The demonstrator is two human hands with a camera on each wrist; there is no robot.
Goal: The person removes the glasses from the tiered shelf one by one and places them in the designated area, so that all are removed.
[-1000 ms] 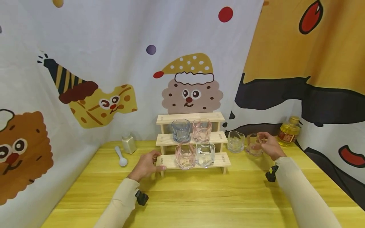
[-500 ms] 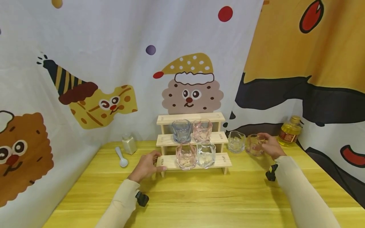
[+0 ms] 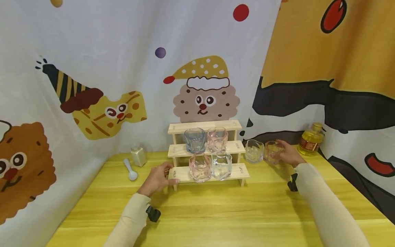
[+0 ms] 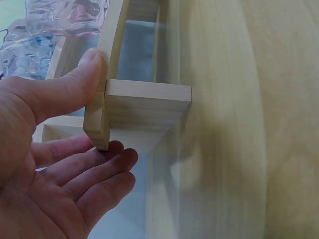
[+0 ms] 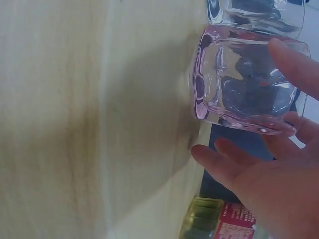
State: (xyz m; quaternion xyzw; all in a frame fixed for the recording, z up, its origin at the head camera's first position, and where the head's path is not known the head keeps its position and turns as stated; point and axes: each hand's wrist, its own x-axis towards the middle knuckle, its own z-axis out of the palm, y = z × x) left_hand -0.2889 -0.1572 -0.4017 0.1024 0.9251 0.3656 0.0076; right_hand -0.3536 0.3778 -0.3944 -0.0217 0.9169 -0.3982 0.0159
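Note:
In the head view my left hand [image 3: 156,179] grips the left end of the lowest shelf of a three-step wooden rack [image 3: 180,175]. The left wrist view shows the thumb on the shelf's upper face and fingers under it. At the right, my right hand [image 3: 290,154] holds a pink glass [image 5: 249,79] by its side, with the thumb and a finger near the rim. That glass stands upright on the table, close beside a clear glass [image 3: 254,152]. On the lowest step are another pink glass [image 3: 200,168] and a clear tumbler [image 3: 221,167].
A blue glass [image 3: 194,141] and a pink tumbler [image 3: 217,140] occupy the middle step. Left of the rack lie a pale spoon [image 3: 130,170] and a small jar [image 3: 138,156]. An oil bottle [image 3: 311,140] stands beyond my right hand, before the cartoon curtain [image 3: 123,44].
My right hand and the pink glass have shifted slightly left, nearer the clear glass. The left hand keeps its hold on the rack. The head view has tilted and shifted a little.

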